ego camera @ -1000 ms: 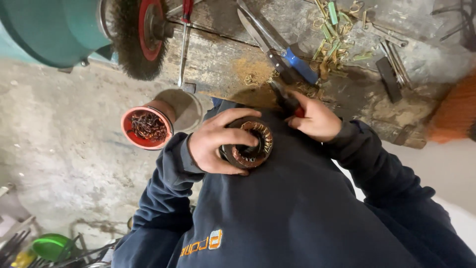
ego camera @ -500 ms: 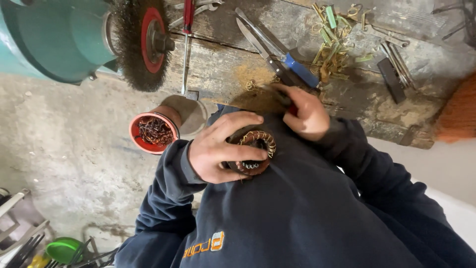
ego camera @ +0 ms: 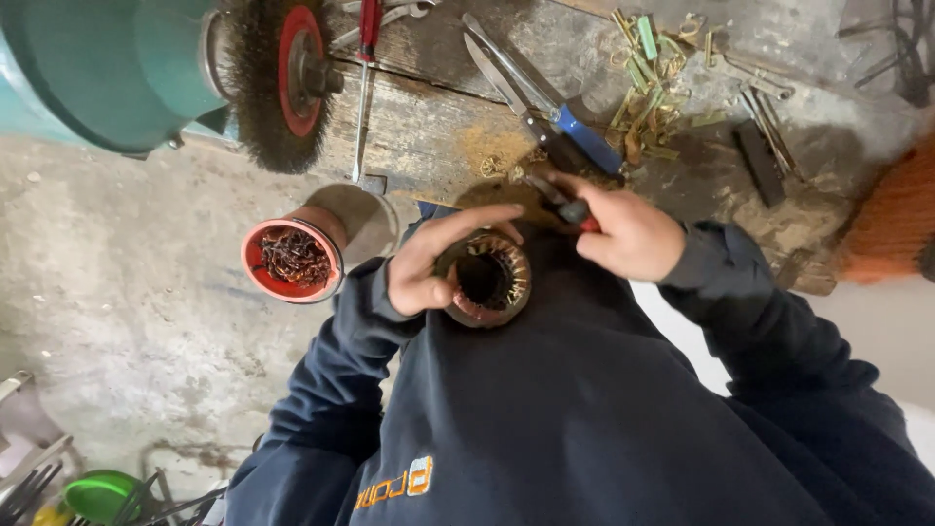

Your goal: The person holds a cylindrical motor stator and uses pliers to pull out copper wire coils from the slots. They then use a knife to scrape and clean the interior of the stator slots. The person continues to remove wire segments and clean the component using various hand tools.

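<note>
Left hand [ego camera: 429, 268] gripping round copper-wound motor stator [ego camera: 484, 281]; right hand [ego camera: 623, 232] holding, seemingly, small red-handled pliers [ego camera: 563, 202] just beyond.

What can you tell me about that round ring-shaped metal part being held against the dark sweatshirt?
The ring-shaped part is a dark round metal core with a hollow middle, its inner wall lined with slots showing coppery and brassy tones. It faces the camera, pressed against the sweatshirt. The left hand grips its left edge; the right hand brings a small dark tool to its top.
</note>
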